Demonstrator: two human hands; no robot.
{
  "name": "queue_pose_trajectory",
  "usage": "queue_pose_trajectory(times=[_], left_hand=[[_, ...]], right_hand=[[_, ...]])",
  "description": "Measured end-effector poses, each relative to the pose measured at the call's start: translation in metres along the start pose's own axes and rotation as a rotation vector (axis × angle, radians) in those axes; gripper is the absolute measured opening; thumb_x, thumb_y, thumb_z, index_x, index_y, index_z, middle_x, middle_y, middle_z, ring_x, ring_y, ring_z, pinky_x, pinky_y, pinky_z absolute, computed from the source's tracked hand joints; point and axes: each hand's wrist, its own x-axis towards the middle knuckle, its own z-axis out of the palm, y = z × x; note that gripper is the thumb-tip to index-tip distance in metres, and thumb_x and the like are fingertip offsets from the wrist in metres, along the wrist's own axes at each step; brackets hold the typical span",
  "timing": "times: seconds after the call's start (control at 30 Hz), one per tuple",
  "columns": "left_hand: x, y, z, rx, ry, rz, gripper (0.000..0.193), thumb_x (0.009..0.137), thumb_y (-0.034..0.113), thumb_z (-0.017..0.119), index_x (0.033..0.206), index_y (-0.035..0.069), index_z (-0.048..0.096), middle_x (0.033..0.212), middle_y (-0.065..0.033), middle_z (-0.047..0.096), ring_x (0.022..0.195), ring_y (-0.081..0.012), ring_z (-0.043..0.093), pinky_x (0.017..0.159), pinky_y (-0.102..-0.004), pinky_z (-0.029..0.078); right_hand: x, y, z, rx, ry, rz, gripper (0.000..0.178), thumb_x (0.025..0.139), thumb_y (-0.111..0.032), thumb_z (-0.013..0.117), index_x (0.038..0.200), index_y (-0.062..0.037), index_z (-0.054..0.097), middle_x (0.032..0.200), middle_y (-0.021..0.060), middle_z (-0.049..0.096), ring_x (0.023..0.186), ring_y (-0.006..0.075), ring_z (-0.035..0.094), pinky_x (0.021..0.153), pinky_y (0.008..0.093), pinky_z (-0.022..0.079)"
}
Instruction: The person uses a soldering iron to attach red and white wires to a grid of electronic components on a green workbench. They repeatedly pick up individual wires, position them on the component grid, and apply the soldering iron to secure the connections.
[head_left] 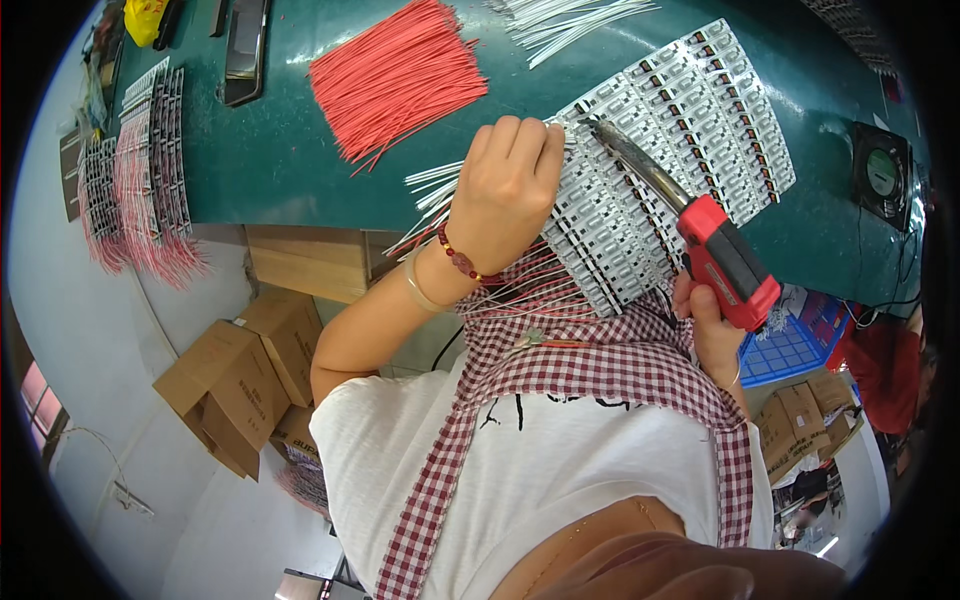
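At the near edge of the green table (290, 190), the panel of small white boards (690, 140) is laid slantwise, its near corner brought over the checked apron (600, 362). At the panel's left edge, white wires (432, 178) are gripped by the left hand (508, 180), fingers bent and drawn together; loose ends are spread out to the left. At the panel's right near side, the handle of a red-and-black soldering iron (722, 250) is clasped by the right hand (708, 320), fingers wrapped around it. The tip is aimed at the panel's upper left edge, just beside the left fingertips; whether board or wire is touched cannot be told at this angle.

Left of the panel, a heap of red wires (395, 80) is spread; beyond its far edge, more white wires (580, 25) are seen. Far left of it, wired boards (150, 165) are stacked, red ends hung over the table edge. Right of it, a black fan-like unit (882, 175) is placed, and lower down a blue basket (780, 355).
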Motion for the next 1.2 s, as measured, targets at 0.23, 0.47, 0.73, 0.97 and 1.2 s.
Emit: queue_pose_trajectory(times=[0.23,0.47,0.73,0.97,1.2], left_hand=[[0.003,-0.001,-0.007,0.06,-0.044,0.021,0.03,0.071,0.002,0.061,0.1,-0.003,0.065,0.08,-0.007,0.05,0.072,-0.0217,0.05,0.064,-0.0321,0.039],[-0.008,0.007,0.0,-0.036,0.03,0.024,0.031,0.07,0.0,0.062,0.101,-0.002,0.066,0.082,-0.0064,0.053,0.072,-0.021,0.051,0.065,-0.0327,0.04],[-0.007,0.01,0.001,-0.031,0.001,0.002,0.03,0.07,0.0,0.061,0.1,-0.002,0.066,0.079,-0.0061,0.05,0.072,-0.021,0.05,0.065,-0.033,0.039],[-0.008,0.01,0.001,-0.065,0.018,-0.002,0.03,0.07,0.001,0.062,0.1,-0.001,0.066,0.08,-0.0062,0.052,0.072,-0.0208,0.05,0.064,-0.0327,0.04],[-0.01,0.009,0.003,-0.071,0.057,0.005,0.03,0.071,0.002,0.062,0.1,-0.001,0.066,0.08,-0.006,0.052,0.072,-0.0209,0.05,0.064,-0.0325,0.039]], right_hand=[[0.006,-0.012,-0.002,0.143,-0.025,0.0,0.063,0.085,-0.048,0.066,0.117,0.0048,0.051,0.062,0.005,0.054,0.049,0.0092,0.045,0.045,0.0233,0.034],[-0.002,-0.003,-0.005,0.144,-0.024,0.056,0.061,0.086,-0.048,0.065,0.117,0.0024,0.054,0.063,0.0037,0.054,0.05,0.0091,0.046,0.045,0.023,0.034],[-0.004,0.005,-0.008,-0.026,-0.079,0.056,0.045,0.09,-0.044,0.061,0.095,0.0005,0.057,0.065,0.0034,0.055,0.053,0.0091,0.047,0.047,0.0232,0.036],[-0.011,0.017,-0.011,-0.005,-0.064,0.002,0.046,0.09,-0.041,0.062,0.109,0.0012,0.056,0.069,0.0043,0.056,0.055,0.0091,0.048,0.048,0.023,0.037],[-0.007,0.016,-0.007,0.006,-0.048,-0.051,0.042,0.089,-0.039,0.064,0.104,0.0007,0.058,0.069,0.0043,0.056,0.055,0.0087,0.048,0.049,0.0231,0.037]])
